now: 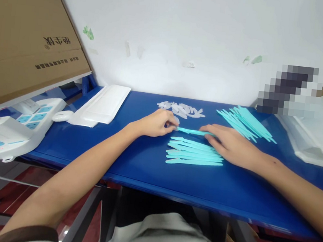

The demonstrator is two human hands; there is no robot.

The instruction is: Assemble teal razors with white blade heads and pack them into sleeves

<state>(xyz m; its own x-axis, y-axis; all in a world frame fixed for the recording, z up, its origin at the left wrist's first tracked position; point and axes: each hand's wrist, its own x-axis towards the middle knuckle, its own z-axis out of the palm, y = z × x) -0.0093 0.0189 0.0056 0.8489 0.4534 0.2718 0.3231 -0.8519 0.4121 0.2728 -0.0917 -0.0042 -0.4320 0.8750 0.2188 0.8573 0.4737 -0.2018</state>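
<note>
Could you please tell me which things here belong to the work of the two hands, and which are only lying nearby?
Likely in the work:
- teal stick between the hands
- row of teal sticks
- teal pile
- small translucent pieces

Apparently only nearby:
- power strip
- white packets
- cardboard box

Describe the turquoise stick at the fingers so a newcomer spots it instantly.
On the blue table, look just below the heap of small whitish pieces. The turquoise stick runs crosswise between the left hand and the right hand. Unlike the row below and the bundle at right, it alone bridges both hands.
</note>
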